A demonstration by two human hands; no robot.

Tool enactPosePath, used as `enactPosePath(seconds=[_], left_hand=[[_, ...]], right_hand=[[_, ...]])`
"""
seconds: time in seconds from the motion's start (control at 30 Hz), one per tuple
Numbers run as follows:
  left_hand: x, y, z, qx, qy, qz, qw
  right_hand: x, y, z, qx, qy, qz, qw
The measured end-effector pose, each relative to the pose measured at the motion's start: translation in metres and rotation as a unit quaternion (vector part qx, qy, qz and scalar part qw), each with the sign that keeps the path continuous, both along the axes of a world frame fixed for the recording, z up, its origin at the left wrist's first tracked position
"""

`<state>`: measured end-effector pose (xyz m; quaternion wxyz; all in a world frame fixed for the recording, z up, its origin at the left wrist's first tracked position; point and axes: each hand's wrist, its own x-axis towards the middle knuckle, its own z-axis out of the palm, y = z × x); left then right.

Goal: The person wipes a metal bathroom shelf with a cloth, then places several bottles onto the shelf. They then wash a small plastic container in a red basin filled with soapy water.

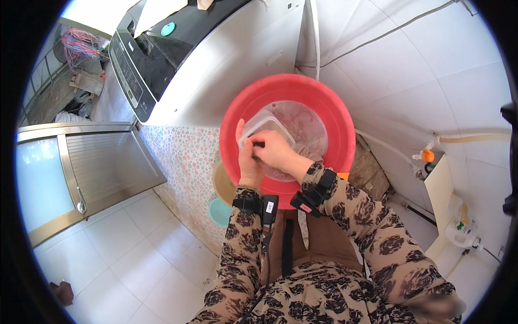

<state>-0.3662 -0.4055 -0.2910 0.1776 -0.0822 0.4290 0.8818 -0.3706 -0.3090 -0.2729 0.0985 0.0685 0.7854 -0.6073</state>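
Observation:
A clear plastic container (265, 119) is held tilted over a large red plastic basin (340, 121). My left hand (247, 164) grips the container's near left side, one finger pointing up along its outer wall. Across it reaches my right hand (275, 150), its fingers pinched on a small dark thing at the container's rim; what that thing is cannot be made out. Cloudy, bubbly water (311, 117) fills the bottom of the basin, and a wet beige cloth (315, 148) lies in it beneath my right wrist.
A top-loading washing machine (234, 60) stands beyond the basin, a turquoise lid (168, 28) on top. Tan (223, 180) and turquoise (218, 212) basins sit partly under the red one. At right are a tap with an orange handle (427, 155) and a white bottle (461, 233). A door (97, 170) stands left.

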Motion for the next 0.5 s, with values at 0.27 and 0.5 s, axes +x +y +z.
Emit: enactPosePath(seconds=[0.27,0.5], left_hand=[[0.005,0.011,-0.02,0.1,-0.043,0.012,0.994],[-0.005,-0.004,-0.028,0.091,-0.072,0.0,0.993]], right_hand=[[-0.018,-0.006,-0.002,0.113,-0.051,-0.042,0.991],[-0.011,-0.007,-0.005,0.054,0.062,0.022,0.996]])
